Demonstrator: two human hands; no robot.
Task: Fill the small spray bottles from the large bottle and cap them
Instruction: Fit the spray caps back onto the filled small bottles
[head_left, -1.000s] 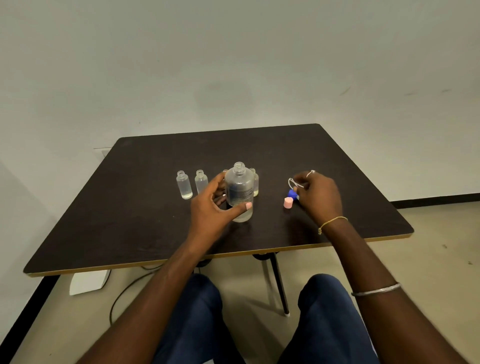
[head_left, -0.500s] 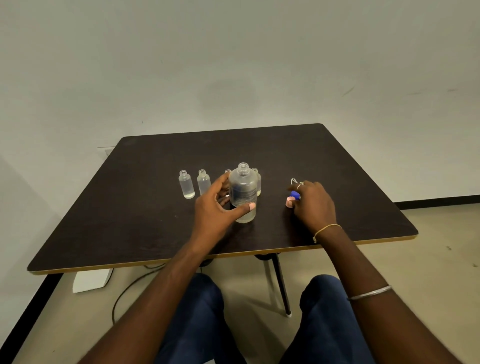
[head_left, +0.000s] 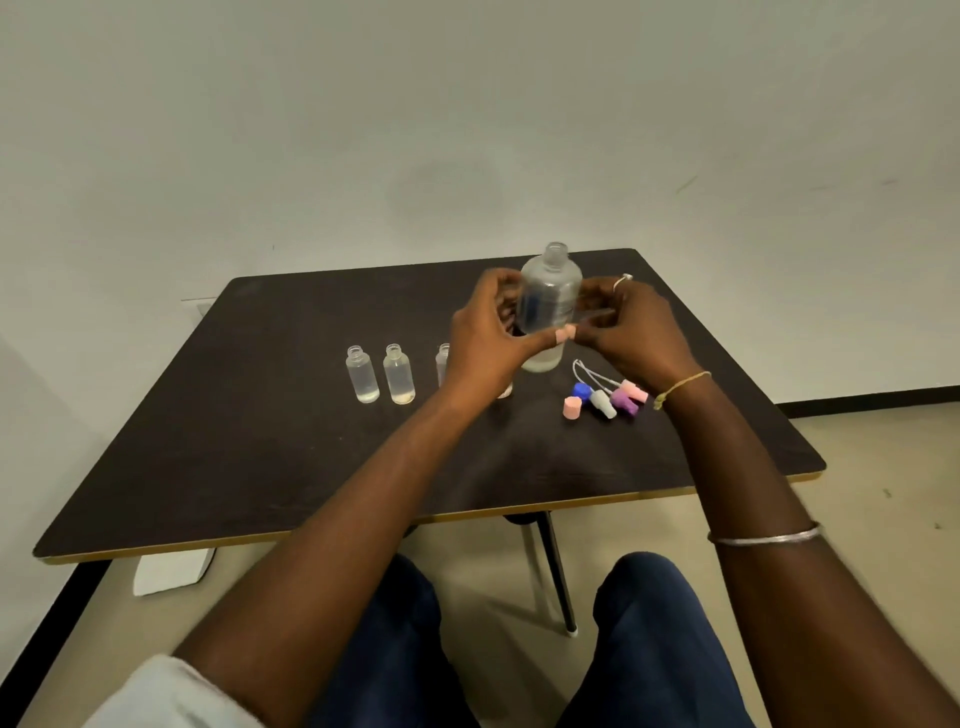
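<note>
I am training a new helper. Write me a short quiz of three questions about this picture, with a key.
1. True or false: the large bottle has a cap on.
2. The loose spray caps lie: A) on the floor; B) on the table; C) in the person's lap.
3. Fill in: ___ small bottles stand in full view to the left of the left hand.

Key: 1 false; 2 B; 3 two.
</note>
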